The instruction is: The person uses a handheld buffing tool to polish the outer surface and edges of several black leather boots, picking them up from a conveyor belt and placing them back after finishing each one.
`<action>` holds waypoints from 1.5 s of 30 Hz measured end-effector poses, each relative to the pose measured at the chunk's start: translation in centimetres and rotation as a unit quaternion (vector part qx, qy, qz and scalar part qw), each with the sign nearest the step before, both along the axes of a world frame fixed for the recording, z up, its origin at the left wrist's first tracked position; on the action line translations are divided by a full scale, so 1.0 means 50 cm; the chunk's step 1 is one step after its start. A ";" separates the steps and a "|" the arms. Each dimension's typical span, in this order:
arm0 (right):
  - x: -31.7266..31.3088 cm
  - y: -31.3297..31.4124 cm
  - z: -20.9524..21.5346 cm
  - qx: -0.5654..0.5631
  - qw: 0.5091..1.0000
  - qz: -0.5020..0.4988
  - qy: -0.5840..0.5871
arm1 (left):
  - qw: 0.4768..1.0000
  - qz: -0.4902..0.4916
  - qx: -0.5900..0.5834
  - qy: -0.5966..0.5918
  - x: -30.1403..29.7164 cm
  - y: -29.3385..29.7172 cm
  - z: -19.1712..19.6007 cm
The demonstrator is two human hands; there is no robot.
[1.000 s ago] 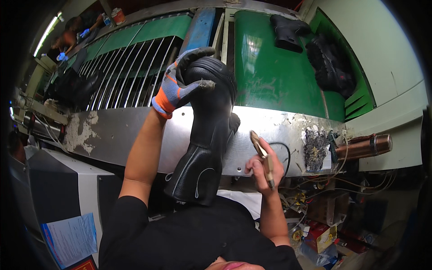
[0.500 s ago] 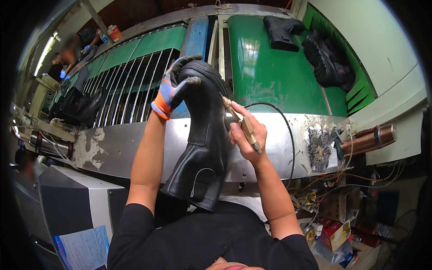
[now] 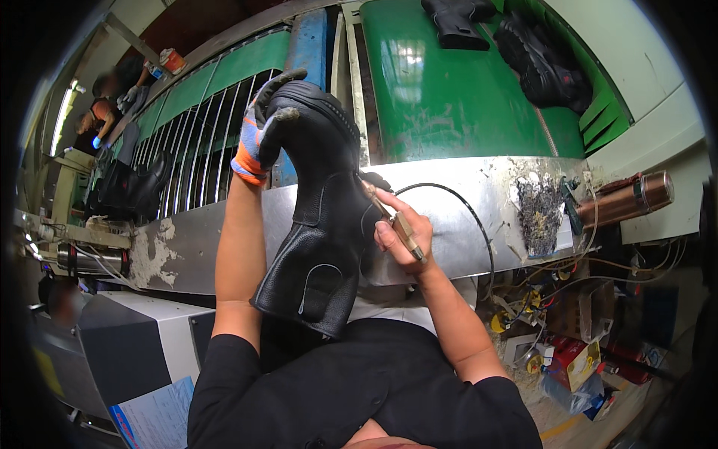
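A tall black leather boot (image 3: 318, 217) hangs in front of me, its toe pointing away and its shaft toward my body. My left hand (image 3: 258, 142), in a grey, blue and orange glove, is closed around the toe end, thumb and fingers spread over it. My bare right hand (image 3: 411, 243) grips a small brass-coloured gun-like tool (image 3: 404, 230). The tool's front end lies against or very close to the boot's right side, near the heel and sole edge; exact contact cannot be made out. A thin black hose (image 3: 470, 208) curves beside that hand.
Beyond a metal ledge (image 3: 523, 176), boots (image 3: 538, 67) lie on a green conveyor belt (image 3: 434, 112). Metal rods (image 3: 202, 142) span the left side, with another boot (image 3: 134, 187) there. A co-worker (image 3: 105, 116) is at far left. A copper-coloured flask (image 3: 628, 200) stands right, above tangled cables.
The tool has slid along the boot's right edge, from near the arch toward the heel. My view has shifted, moving the surroundings. Both hands keep their grip.
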State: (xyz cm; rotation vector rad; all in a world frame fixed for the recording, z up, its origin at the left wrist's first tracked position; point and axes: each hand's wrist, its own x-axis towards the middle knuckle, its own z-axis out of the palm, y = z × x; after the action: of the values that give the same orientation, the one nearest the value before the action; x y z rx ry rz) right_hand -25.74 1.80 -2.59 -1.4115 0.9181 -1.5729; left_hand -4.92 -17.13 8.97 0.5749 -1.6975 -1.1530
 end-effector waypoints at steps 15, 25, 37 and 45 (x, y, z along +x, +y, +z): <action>-0.040 0.048 -0.034 0.110 0.987 0.023 -0.113 | 1.000 0.022 0.009 -0.016 0.056 -0.034 -0.051; -0.001 -0.134 0.075 0.036 0.989 -0.135 0.044 | 0.995 0.052 -0.045 -0.068 0.014 0.001 -0.008; -0.009 -0.168 0.087 0.101 0.994 0.030 -0.022 | 0.998 0.048 0.032 -0.015 0.003 0.005 -0.005; -0.030 -0.189 0.077 0.136 0.984 0.093 -0.067 | 0.996 0.062 -0.011 -0.069 -0.008 0.004 0.001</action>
State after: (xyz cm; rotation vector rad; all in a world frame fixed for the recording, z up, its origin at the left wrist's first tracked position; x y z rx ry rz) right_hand -27.26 -7.64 1.25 -1.1506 0.8571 -1.3297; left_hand -5.31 -16.95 9.04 0.7499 -1.7639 -1.0251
